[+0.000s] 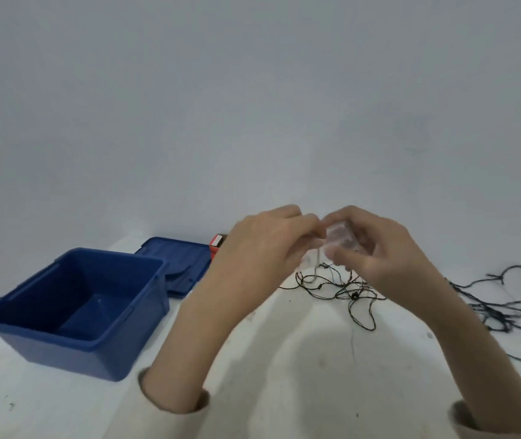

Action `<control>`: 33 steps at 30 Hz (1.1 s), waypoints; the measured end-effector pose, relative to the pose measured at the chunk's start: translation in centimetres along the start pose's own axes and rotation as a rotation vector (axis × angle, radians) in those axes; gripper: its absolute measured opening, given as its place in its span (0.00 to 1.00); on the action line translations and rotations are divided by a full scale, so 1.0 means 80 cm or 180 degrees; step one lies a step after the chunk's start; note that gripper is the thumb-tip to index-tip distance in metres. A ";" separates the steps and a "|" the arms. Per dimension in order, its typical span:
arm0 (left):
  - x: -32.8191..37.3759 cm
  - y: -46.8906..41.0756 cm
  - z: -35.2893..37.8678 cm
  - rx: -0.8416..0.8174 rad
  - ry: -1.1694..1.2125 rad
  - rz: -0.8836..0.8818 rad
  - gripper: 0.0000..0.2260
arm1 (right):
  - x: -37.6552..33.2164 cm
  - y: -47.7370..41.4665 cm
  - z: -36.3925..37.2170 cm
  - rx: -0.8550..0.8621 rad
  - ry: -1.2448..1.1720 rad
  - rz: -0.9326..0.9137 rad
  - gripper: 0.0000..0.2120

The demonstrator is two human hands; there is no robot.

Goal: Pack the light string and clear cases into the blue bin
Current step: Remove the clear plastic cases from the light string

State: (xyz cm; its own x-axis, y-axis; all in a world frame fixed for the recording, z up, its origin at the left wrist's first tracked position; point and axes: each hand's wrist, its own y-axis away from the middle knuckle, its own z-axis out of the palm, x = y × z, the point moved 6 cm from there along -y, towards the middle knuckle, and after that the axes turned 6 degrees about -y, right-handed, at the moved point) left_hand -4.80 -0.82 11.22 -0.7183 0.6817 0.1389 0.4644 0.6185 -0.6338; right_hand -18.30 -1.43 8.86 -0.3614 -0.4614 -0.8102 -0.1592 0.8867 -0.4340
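The blue bin (72,353) is set open at the left edge of the table (284,359), with nothing seen inside it. It is judged rigid and easily shifted by its rim.

The light string (353,295) is spread in a loose tangle from the middle of the table to the right edge. It is judged light, limp and prone to snagging, so it would best be gathered into a bundle and lifted at the thick of the tangle, not pulled by one strand.

A clear case (340,239) is held above the middle of the table, near the far edge. It is probably light, smooth and somewhat brittle, and is best taken by its opposite edges. Only this one case can be made out. It is gripped by the right hand (389,258) with curled fingers (348,259), and its left edge is pinched by the left hand (265,248). The exact contact is blurred.

The table is white, faintly marked, and backed by a plain pale wall (253,106). A blue lid (176,264) lies behind the bin, and a red box (216,243) is partly hidden at the far edge.
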 end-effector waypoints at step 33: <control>0.019 -0.030 0.063 -0.0617 0.1390 -0.1097 0.10 | 0.049 -0.011 -0.091 0.1496 -0.0676 -0.0294 0.14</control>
State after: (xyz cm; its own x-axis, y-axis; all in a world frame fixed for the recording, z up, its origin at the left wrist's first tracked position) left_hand -9.57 -3.22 9.11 -0.5838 0.5011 0.6388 0.3579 0.8651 -0.3515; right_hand -26.25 -3.83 8.98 -0.1634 -0.5757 -0.8011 0.2656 0.7564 -0.5978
